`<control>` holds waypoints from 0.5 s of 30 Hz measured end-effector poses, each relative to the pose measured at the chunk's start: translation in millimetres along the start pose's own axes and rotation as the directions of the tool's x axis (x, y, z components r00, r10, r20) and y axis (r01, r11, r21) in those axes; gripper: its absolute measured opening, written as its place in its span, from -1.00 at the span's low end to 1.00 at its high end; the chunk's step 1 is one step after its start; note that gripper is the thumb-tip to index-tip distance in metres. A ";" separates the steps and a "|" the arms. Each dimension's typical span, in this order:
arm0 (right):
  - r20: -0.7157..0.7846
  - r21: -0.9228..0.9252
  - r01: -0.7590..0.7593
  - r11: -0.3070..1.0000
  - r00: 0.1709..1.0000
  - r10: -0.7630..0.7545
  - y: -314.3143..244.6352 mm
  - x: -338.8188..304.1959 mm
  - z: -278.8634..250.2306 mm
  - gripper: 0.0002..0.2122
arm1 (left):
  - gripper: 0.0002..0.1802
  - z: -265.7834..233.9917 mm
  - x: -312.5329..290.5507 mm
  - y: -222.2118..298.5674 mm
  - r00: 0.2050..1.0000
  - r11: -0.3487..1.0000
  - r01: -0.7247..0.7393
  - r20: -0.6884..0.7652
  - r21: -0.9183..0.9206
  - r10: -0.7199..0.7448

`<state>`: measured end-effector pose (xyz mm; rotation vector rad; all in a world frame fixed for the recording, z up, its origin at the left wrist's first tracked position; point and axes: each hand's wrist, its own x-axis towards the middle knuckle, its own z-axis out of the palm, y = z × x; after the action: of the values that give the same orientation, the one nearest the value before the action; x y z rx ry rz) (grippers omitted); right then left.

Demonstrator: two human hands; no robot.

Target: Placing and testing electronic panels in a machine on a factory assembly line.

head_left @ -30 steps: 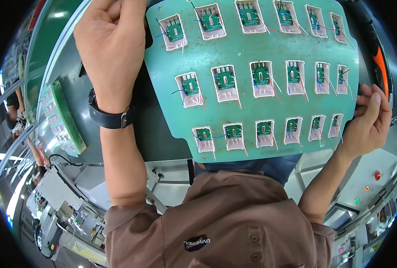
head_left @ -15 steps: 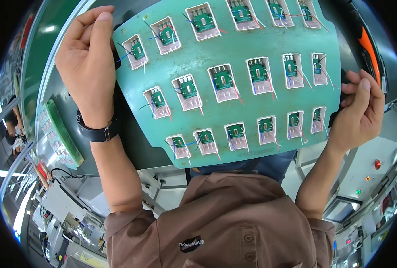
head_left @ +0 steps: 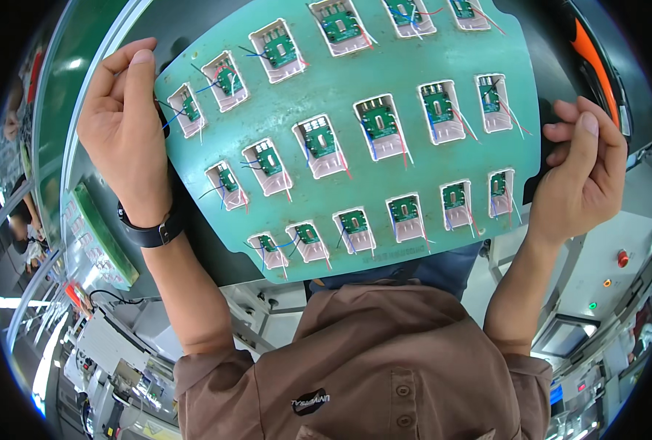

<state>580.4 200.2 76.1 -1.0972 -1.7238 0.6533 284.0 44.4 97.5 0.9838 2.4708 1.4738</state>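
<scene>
A large green tray (head_left: 384, 70) lies in front of me, tilted with its left side lower and its front edge reaching over my lap. Its rows of cut-outs hold several white plastic housings (head_left: 318, 147), each with a green circuit board (head_left: 378, 121) and thin red, blue, white or black wires. Beside the tray's left edge is my left hand (head_left: 124, 132), thumb up and fingers loosely bent, with nothing seen in it. My right hand (head_left: 582, 169) hovers to the right of the tray, a gap between them, its fingers half curled and apart, holding nothing.
A smaller green block with pale housings (head_left: 104, 235) sits on the dark table at left. An orange-and-black tool (head_left: 595, 70) lies at far right. White machine cabinets with lit buttons (head_left: 623, 259) stand at lower right; equipment fills the lower left.
The tray has shifted left and slightly toward me, its left side dropping lower. My left hand moved left and down with it. My right hand moved slightly left and up, and now is clear of the tray's edge.
</scene>
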 end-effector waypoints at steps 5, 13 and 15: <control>0.012 0.052 0.009 0.999 1.000 -0.009 0.6 2.2 1.2 -0.89 | -0.78 1.3 2.0 3.4 1.000 0.999 0.026 0.006 -0.038 -0.026; 0.010 0.078 0.076 0.994 0.997 -0.077 4.6 1.8 1.9 -0.89 | -0.77 2.3 0.4 1.6 1.000 1.000 0.006 0.007 -0.009 -0.005; 0.010 0.080 0.079 0.994 0.997 -0.080 4.4 1.5 1.8 -0.89 | -0.77 2.1 0.1 1.6 1.000 1.000 -0.001 0.005 0.000 0.001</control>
<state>580.2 203.6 72.5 -0.9660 -1.7287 0.6754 285.5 46.5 97.8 0.9877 2.4672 1.4693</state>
